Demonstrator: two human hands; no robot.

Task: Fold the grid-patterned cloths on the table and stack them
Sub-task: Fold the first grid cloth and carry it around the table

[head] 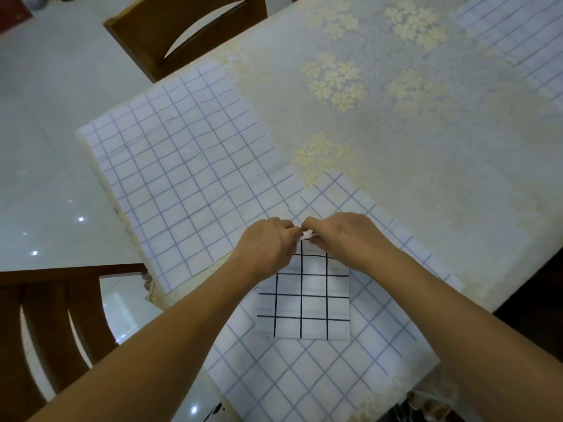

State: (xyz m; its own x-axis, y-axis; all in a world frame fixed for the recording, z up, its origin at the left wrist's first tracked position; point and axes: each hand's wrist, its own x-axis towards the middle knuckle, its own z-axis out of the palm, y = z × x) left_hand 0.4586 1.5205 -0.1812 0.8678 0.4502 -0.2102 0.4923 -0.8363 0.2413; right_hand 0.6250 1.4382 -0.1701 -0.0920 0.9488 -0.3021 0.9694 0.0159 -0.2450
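Note:
A small folded white cloth with a black grid (304, 303) hangs from both my hands above the table's near edge. My left hand (268, 248) and my right hand (338, 236) pinch its top edge close together, fingers curled. Below it lies a flat white cloth with a blue grid (304, 376), turned diagonally. A second blue-grid cloth (179, 178) is spread flat on the left of the table. A third grid cloth (524, 35) lies at the far right corner.
The table (426, 147) wears a pale cloth with gold flower patterns. One wooden chair (185, 32) stands at the far side, another (45, 330) at the near left. Glossy white floor tiles lie to the left.

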